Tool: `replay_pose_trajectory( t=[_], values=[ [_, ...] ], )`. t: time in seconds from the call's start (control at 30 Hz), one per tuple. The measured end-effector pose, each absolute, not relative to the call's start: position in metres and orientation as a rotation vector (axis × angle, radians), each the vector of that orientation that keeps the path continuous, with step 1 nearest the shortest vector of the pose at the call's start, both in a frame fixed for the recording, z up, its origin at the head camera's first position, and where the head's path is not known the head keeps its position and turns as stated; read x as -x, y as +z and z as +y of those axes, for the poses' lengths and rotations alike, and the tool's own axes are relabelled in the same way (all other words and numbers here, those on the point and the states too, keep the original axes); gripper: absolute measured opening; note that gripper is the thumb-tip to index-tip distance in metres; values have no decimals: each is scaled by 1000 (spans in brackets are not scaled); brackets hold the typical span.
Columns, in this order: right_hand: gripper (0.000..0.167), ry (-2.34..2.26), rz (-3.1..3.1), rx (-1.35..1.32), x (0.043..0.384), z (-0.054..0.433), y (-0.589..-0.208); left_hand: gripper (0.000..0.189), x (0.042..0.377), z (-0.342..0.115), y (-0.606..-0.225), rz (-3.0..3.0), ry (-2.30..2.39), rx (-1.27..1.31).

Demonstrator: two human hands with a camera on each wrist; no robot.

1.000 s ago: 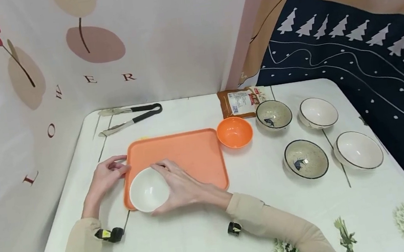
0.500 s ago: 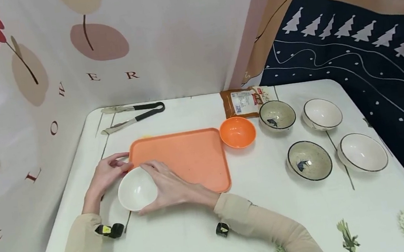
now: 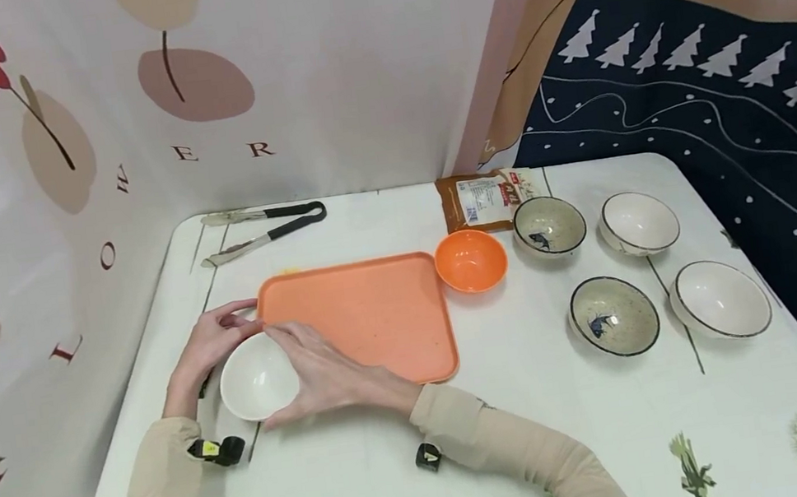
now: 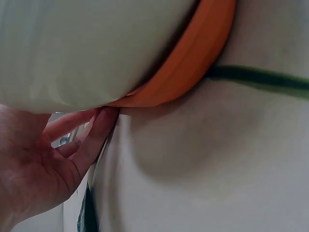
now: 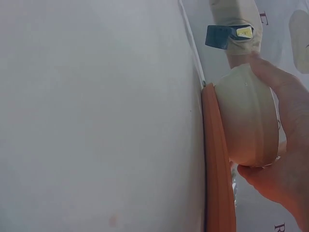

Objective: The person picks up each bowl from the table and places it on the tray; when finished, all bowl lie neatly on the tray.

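My right hand (image 3: pixel 324 369) holds a white bowl (image 3: pixel 256 382), with fingers on its far side and thumb on its near side. The bowl overlaps the front left corner of an orange rectangular tray (image 3: pixel 369 310). In the right wrist view the same bowl (image 5: pixel 246 113) appears close over the tray's rim (image 5: pixel 217 169). At the tray's left edge, my left hand (image 3: pixel 210 344) has bent fingers right at the rim. The left wrist view shows its fingertips (image 4: pixel 104 118) meeting the underside of the orange rim (image 4: pixel 178 77); the bowl hides part of that hand.
A small orange bowl (image 3: pixel 471 263) stands beside the tray's right edge. Further right are two grey fish-patterned bowls (image 3: pixel 614 317) and two white dark-rimmed bowls (image 3: pixel 720 300). A brown packet (image 3: pixel 485 200) and tongs (image 3: pixel 276 228) lie along the back of the table.
My right hand has carried the white bowl leftward, from over the tray's front left part to its left edge. The left hand stays at the rim.
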State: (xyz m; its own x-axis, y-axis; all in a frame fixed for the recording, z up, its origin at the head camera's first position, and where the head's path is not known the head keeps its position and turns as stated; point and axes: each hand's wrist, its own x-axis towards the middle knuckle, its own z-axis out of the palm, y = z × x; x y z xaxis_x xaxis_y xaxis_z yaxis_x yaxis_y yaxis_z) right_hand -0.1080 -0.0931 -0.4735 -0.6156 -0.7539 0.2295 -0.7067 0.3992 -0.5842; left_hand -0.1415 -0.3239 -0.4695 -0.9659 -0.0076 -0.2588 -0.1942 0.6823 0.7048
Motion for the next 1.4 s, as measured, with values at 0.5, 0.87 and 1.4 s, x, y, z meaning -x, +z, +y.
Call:
replay_pose_trajectory(
  t=[0.5, 0.87, 1.4],
  values=[
    [114, -1182, 2499, 1088, 107, -67, -456, 61, 137, -322, -475, 2616, 1247, 165],
    [97, -1431, 2525, 810, 128, -1, -427, 62, 139, -321, -476, 2627, 1231, 196],
    [95, -1577, 2825, 385, 153, 95, -428, 59, 135, -322, -481, 2694, 1247, 172]
  ],
)
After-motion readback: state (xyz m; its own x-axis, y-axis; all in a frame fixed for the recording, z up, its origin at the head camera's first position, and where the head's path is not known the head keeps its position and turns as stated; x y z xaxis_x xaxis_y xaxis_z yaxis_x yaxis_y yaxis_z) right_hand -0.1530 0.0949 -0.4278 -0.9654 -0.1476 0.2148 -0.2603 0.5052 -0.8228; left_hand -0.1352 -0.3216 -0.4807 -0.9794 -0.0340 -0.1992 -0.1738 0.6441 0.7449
